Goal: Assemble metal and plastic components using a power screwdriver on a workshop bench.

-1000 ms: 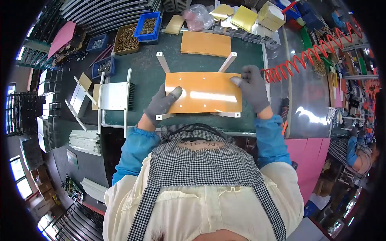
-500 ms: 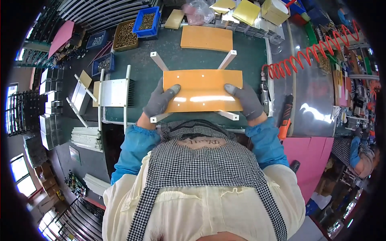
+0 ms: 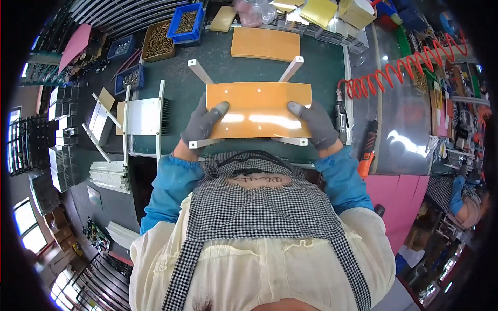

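A glossy orange rectangular panel (image 3: 258,110) with small pale spots near its corners lies across a frame of white square legs, whose ends stick out beyond it at the far and near sides. At the panel's left edge, my gloved left hand (image 3: 203,123) is closed, its thumb on top and its fingers hidden underneath. My gloved right hand (image 3: 316,124) grips the opposite edge in the same way. Both gloves are grey. The far right leg (image 3: 291,68) and the far left leg (image 3: 200,71) slant outward over the green tabletop (image 3: 171,122).
A stack of orange panels (image 3: 265,44) lies at the back. Blue bins (image 3: 185,23) and a carton (image 3: 158,41) hold small metal parts. A white-railed frame (image 3: 144,116) stands at left. At right are a power driver (image 3: 341,116), a coiled red hose (image 3: 394,72) and an orange-and-black tool (image 3: 368,149).
The whole view has shifted slightly, so everything appears a little higher and further left. The bright reflections on the panel have changed shape. Both hands keep the same hold.
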`<state>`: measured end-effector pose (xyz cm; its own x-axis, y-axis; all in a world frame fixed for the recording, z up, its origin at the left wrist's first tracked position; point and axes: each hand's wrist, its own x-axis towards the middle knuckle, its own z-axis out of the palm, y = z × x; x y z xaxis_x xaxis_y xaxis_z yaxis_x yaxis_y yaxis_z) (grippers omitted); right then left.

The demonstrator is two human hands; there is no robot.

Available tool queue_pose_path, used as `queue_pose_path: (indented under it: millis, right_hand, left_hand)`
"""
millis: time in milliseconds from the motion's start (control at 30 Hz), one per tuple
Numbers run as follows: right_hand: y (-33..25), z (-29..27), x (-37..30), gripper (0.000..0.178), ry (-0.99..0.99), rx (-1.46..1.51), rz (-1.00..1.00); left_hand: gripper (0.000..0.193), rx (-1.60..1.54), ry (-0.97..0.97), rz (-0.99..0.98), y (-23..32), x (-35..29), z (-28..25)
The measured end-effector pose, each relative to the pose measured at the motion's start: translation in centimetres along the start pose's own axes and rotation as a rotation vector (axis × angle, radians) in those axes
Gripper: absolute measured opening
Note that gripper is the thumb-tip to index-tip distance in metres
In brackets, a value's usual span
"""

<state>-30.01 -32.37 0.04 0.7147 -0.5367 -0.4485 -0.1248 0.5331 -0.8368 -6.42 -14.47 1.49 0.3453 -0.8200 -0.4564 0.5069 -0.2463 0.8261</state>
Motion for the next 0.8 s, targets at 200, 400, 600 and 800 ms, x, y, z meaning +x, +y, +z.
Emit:
queue_pose_path:
  millis: [200,400,600,800]
  right_hand:
    - [0.2,0.7,-0.6,0.038,0.085,-0.050,-0.072]
    - [-0.9,0.5,-0.6,0.040,0.008,-0.069,-0.003]
    - [-1.0,0.5,-0.8,0.050,-0.024,-0.101,-0.033]
    - [-1.8,0.5,-0.8,0.050,-0.046,-0.181,0.007]
  left_hand:
    - [0.061,-0.020,-0.076,0.022,-0.2,-0.4,-0.3]
    - [0.065,-0.053,-0.034,0.003,-0.5,-0.1,-0.1]
    - [0.063,-0.054,0.042,0.023,-1.0,-0.4,0.3]
    - [0.054,-0.109,0.067,0.012,-0.8,-0.6,0.9]
